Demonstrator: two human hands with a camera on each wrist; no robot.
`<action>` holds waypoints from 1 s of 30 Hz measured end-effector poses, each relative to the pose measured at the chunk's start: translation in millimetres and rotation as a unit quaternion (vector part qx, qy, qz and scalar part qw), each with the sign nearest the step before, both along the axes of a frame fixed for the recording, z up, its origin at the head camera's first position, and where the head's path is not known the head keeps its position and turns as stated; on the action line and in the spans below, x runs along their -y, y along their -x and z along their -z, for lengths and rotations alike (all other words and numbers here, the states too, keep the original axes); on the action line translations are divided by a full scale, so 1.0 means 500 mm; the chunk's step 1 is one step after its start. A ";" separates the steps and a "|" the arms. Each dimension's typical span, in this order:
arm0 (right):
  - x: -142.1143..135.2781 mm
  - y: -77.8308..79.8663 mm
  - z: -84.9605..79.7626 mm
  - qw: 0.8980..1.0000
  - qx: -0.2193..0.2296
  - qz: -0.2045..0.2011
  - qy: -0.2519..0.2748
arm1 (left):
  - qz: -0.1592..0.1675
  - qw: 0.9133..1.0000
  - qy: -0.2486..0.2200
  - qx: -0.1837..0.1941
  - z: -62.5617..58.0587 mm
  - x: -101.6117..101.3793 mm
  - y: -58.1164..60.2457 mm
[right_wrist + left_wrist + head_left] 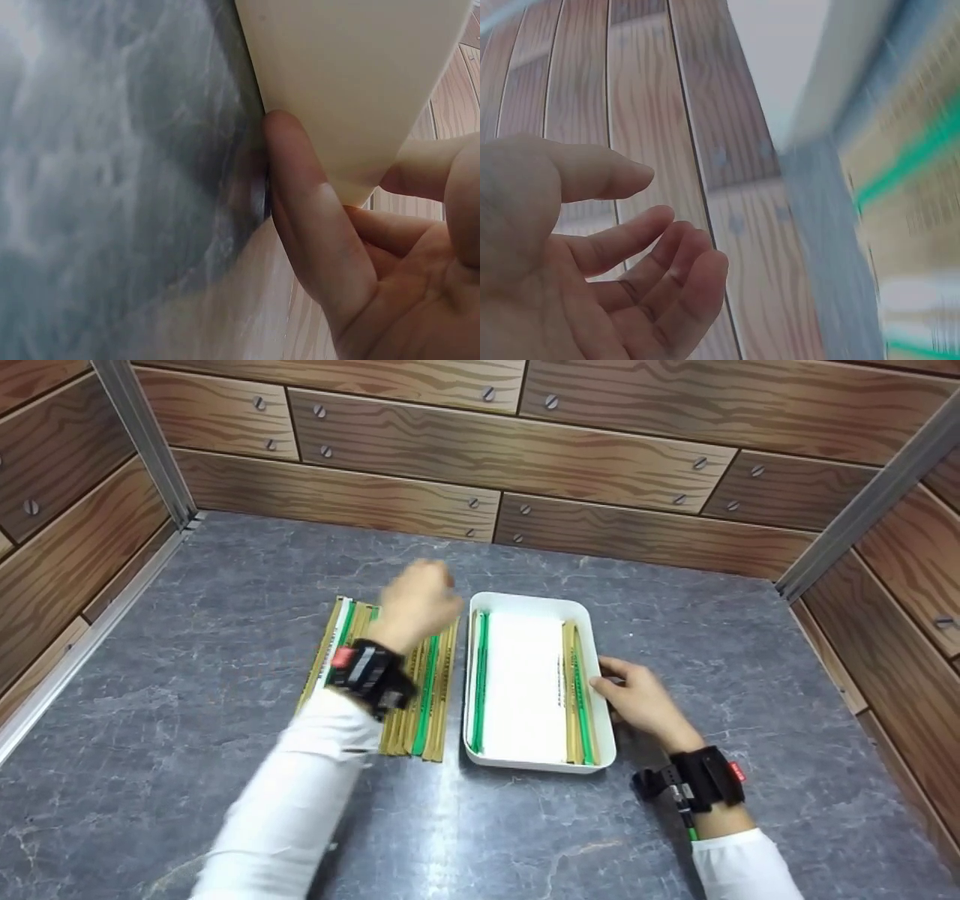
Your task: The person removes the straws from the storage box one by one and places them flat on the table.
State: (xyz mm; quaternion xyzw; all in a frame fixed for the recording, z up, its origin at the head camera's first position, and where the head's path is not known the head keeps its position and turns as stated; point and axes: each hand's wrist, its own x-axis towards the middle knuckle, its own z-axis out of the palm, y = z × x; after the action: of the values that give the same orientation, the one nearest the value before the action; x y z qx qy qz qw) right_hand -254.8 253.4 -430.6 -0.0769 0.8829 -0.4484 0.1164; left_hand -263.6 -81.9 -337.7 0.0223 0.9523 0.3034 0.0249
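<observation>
My left hand [418, 604] is over a row of long, flat strips [439, 720] in gold-brown, green and white, some with printed text. In the left wrist view its fingers are loosely bent and hold nothing. The right hand [634, 697] pinches the right wall of a white rectangular tray [521, 682]. In the right wrist view its fingers [307, 187] lie along the outer wall, and the thumb tip is hidden behind the rim. Inside the tray, green strips [481, 690] run along the left wall; gold and green strips [572, 697] line the right.
A grey marbled tabletop [675, 840] carries the tray and the row of strips. Wood-patterned panels [405, 442] close off the back and both sides, with metal posts [142, 442] at the corners.
</observation>
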 end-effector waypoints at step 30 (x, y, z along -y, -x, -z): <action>-0.005 -0.002 0.002 1.000 -0.010 -0.004 0.010 | 0.086 0.981 0.157 0.074 0.128 -0.312 0.008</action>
State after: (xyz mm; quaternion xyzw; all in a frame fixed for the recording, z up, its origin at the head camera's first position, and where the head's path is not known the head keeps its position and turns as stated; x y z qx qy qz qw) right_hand -254.0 255.8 -431.6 -0.0863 0.8792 -0.4559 0.1088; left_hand -267.5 74.0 -402.0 0.0775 0.9780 0.1479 0.1249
